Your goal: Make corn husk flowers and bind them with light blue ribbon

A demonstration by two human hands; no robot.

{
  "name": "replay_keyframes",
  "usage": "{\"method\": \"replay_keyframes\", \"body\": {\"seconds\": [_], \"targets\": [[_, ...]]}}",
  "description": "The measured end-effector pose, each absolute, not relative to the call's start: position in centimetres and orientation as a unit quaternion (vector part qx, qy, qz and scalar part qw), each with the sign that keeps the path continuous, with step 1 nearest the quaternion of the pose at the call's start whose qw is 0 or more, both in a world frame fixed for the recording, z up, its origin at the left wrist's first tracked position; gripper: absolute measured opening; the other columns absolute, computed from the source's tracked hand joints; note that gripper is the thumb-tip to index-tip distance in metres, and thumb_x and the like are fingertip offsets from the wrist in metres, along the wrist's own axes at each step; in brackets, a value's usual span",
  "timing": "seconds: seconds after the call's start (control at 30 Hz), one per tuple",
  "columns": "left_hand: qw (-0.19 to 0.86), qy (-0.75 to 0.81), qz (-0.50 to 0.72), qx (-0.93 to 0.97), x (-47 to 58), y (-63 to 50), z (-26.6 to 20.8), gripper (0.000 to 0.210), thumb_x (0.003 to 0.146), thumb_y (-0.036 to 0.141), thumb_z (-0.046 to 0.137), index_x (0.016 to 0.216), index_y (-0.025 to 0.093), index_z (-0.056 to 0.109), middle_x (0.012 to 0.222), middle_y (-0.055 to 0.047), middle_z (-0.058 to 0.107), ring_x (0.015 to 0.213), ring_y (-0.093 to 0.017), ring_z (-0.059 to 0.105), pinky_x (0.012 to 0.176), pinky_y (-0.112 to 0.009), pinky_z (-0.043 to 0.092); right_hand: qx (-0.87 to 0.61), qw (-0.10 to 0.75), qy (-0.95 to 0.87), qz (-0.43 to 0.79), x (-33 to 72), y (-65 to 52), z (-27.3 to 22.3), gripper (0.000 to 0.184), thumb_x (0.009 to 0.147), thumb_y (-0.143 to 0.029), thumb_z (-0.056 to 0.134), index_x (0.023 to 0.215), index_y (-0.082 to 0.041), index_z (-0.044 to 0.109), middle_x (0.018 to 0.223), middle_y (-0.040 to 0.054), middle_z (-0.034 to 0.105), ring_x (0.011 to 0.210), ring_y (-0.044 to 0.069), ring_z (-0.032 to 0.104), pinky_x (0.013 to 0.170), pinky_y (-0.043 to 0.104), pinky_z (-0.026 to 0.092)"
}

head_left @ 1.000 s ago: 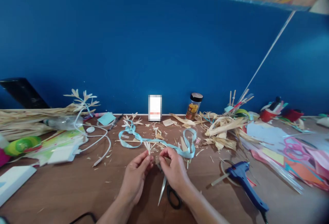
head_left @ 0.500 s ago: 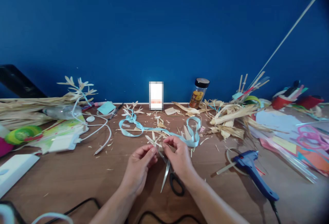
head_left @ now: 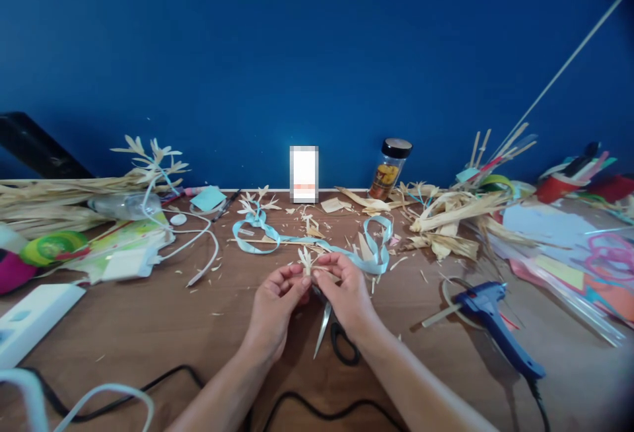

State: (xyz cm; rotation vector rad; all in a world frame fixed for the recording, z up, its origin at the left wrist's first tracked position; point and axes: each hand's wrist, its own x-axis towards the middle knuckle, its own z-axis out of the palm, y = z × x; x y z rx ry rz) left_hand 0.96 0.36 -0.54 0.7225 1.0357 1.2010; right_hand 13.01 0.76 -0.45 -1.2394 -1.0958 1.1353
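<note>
Between my two hands, at the middle of the table, is a small pale flower of dried husk strips (head_left: 306, 261), its petals pointing up. My left hand (head_left: 278, 300) pinches its base between thumb and fingers. My right hand (head_left: 344, 293) is closed too, thumb against fingers, at the flower's right side. Under and beside my right hand lies a pair of scissors (head_left: 343, 346) with black handles, partly hidden by the hand. Just beyond my hands, a light blue ribbon (head_left: 267, 240) stretches in loops across the table.
A blue glue gun (head_left: 488, 316) lies at right, its cord running forward. Dried husks (head_left: 446, 220) and a tilted jar (head_left: 390, 168) stand behind it. At left are a white charger (head_left: 129, 263), a power strip (head_left: 37, 316) and cables. A blurred bright screen (head_left: 304, 174) leans at the wall.
My hands have drawn closer together around the flower. Its petals, spread sideways before, now point upward. The whole view has shifted slightly.
</note>
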Motion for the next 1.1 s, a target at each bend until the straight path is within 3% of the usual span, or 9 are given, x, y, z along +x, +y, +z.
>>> {"method": "replay_keyframes", "body": {"seconds": [0.1, 0.3, 1.1], "targets": [[0.642, 0.46, 0.522, 0.322, 0.98, 0.41, -0.63, 0.041, 0.062, 0.025, 0.071, 0.101, 0.017, 0.06, 0.072, -0.002, 0.067, 0.062, -0.01, 0.058, 0.06, -0.02, 0.045, -0.505, 0.544, -0.45, 0.496, 12.96, 0.74, -0.35, 0.017, 0.074, -0.026, 0.058, 0.088, -0.018, 0.053, 0.08, 0.0038, 0.066, 0.068, 0.015, 0.061, 0.06, 0.025, 0.044], [0.638, 0.469, 0.52, 0.32, 0.97, 0.42, -0.75, 0.031, 0.062, 0.026, 0.071, 0.091, 0.015, 0.066, 0.079, -0.004, 0.069, 0.069, -0.013, 0.06, 0.062, -0.021, 0.045, -0.508, 0.542, -0.455, 0.491, 12.97, 0.65, -0.23, 0.016, 0.074, -0.027, 0.059, 0.087, -0.019, 0.054, 0.079, 0.0035, 0.067, 0.07, 0.016, 0.062, 0.06, 0.024, 0.044], [0.624, 0.492, 0.529, 0.298, 1.29, 0.46, -0.62, 0.024, 0.06, 0.025, 0.073, 0.079, 0.013, 0.066, 0.073, -0.002, 0.067, 0.061, -0.008, 0.057, 0.057, -0.017, 0.045, -0.533, 0.534, -0.498, 0.427, 12.93, 0.49, 0.03, 0.013, 0.074, -0.024, 0.058, 0.086, -0.018, 0.054, 0.076, 0.003, 0.066, 0.069, 0.015, 0.062, 0.061, 0.024, 0.045]]}}
